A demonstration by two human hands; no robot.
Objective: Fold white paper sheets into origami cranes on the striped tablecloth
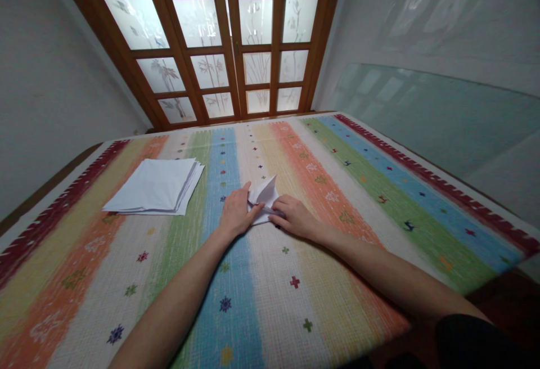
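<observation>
A small folded piece of white paper (265,196) lies in the middle of the striped cloth, one flap standing up. My left hand (237,213) rests on its left side, fingers stretched flat and pressing on the fold. My right hand (294,216) lies on its right side, fingers curled down onto the paper's edge. Both forearms reach in from the near edge.
A stack of white paper sheets (157,185) lies to the left of my hands. A colourful striped cloth (337,200) covers the table. A wooden door with frosted glass panes (236,43) stands behind the table, and a glass panel (442,116) leans along the right wall.
</observation>
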